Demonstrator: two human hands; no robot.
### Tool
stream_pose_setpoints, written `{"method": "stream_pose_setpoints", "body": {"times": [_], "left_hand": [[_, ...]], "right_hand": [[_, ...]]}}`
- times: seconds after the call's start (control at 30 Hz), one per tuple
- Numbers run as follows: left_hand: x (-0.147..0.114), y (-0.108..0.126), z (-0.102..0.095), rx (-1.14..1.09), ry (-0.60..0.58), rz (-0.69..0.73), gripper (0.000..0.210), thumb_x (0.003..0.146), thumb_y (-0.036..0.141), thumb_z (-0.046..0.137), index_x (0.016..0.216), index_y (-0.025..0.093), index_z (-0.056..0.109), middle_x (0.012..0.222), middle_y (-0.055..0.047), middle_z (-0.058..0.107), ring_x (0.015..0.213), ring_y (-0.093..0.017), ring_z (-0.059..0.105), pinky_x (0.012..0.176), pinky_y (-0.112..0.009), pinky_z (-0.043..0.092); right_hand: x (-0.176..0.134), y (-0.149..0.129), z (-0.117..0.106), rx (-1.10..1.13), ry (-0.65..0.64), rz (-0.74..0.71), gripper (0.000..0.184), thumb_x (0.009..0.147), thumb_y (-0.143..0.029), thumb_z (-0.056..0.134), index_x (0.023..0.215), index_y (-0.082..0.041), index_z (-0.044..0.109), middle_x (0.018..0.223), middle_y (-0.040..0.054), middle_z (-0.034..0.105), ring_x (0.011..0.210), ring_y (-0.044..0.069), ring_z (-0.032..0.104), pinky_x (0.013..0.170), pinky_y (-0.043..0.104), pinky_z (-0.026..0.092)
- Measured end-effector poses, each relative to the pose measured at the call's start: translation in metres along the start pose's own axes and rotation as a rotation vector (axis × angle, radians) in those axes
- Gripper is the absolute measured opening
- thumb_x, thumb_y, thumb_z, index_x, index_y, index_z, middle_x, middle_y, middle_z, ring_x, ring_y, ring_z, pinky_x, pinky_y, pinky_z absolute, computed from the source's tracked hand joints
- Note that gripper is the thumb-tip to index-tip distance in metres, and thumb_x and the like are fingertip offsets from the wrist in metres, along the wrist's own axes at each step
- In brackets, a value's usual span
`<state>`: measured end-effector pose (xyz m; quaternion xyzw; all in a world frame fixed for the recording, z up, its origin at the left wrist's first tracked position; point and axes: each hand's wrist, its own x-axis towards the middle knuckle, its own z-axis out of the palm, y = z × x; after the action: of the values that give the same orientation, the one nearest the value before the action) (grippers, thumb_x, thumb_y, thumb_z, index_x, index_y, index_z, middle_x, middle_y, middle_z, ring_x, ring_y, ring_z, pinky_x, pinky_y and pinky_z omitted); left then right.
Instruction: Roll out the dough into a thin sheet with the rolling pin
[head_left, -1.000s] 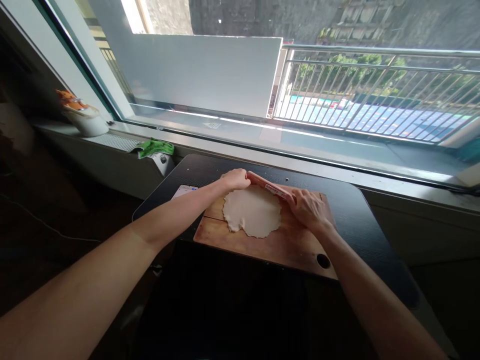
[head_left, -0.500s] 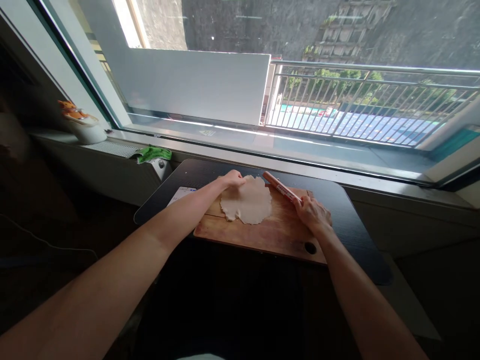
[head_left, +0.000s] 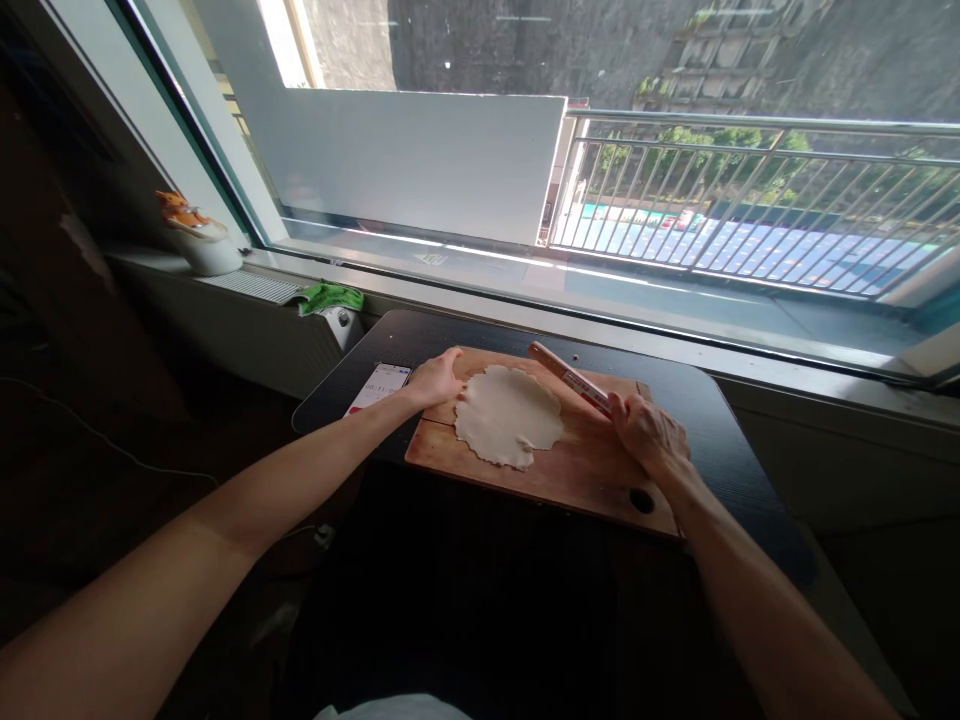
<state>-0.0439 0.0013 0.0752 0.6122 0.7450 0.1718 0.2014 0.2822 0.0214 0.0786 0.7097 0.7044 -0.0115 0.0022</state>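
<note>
A thin, pale sheet of dough with a ragged edge lies flat on a wooden cutting board. My left hand rests at the board's left side, fingers forward and the thumb apart from them, close against the dough's left edge; it holds nothing that I can see. On the right, my right hand is closed round the near end of a wooden rolling pin. The pin slants away to the far left, its far end by the board's back edge, to the right of the dough.
Left of the board, a phone showing a timer lies on the dark table. Beyond are the window sill, a radiator with a green cloth, and a white pot holding an orange figure. A cable runs at lower left.
The dough has turned and lies flatter. My left hand has let go of its far edge and moved to its left side. The rolling pin stays in my right hand. The view has shifted slightly.
</note>
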Motion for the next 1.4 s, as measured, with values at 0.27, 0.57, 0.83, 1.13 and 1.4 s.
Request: {"method": "stream_pose_setpoints", "body": {"times": [0.27,0.57,0.83,1.13,1.4], "left_hand": [[0.03,0.069,0.014,0.263,0.155,0.424,0.046,0.103,0.029,0.037,0.144,0.018,0.053,0.152,-0.012,0.052,0.143,-0.024,0.046,0.119,-0.04,0.037],[0.012,0.073,0.069,0.358,0.039,0.52,0.057,0.104,0.044,0.031,0.155,0.022,0.043,0.164,-0.01,0.039,0.155,-0.031,0.027,0.126,-0.058,0.017],[0.058,0.09,0.059,0.328,-0.037,0.379,0.055,0.106,0.043,0.024,0.152,0.022,0.045,0.163,-0.009,0.041,0.154,-0.03,0.028,0.123,-0.063,0.024],[0.062,0.088,0.054,0.359,0.027,0.451,0.058,0.105,0.046,0.03,0.152,0.016,0.046,0.164,-0.013,0.038,0.155,-0.031,0.026,0.125,-0.062,0.018],[0.027,0.07,0.058,0.368,-0.06,0.622,0.057,0.103,0.048,0.033,0.152,0.022,0.048,0.163,-0.009,0.042,0.153,-0.031,0.029,0.125,-0.062,0.018]], "right_hand": [[-0.005,-0.033,0.002,-0.004,0.123,-0.241,0.042,0.103,-0.035,0.034,0.1,-0.018,0.072,0.111,0.0137,0.076,0.102,0.027,0.069,0.086,0.034,0.046],[0.014,-0.035,0.043,0.156,0.332,-0.311,0.048,0.101,-0.043,0.037,0.136,-0.019,0.06,0.132,0.0138,0.067,0.125,0.03,0.054,0.108,0.046,0.036],[0.052,-0.037,0.025,0.203,0.147,-0.092,0.056,0.102,-0.044,0.032,0.143,-0.015,0.054,0.142,0.0178,0.059,0.133,0.033,0.05,0.107,0.049,0.04],[0.062,-0.031,0.03,0.163,0.287,-0.2,0.052,0.101,-0.042,0.033,0.135,-0.015,0.06,0.14,0.0185,0.06,0.138,0.033,0.045,0.112,0.05,0.036],[0.031,-0.018,0.04,0.108,0.198,-0.356,0.047,0.101,-0.045,0.031,0.129,-0.027,0.064,0.144,0.0106,0.058,0.139,0.03,0.044,0.113,0.052,0.036]]}}
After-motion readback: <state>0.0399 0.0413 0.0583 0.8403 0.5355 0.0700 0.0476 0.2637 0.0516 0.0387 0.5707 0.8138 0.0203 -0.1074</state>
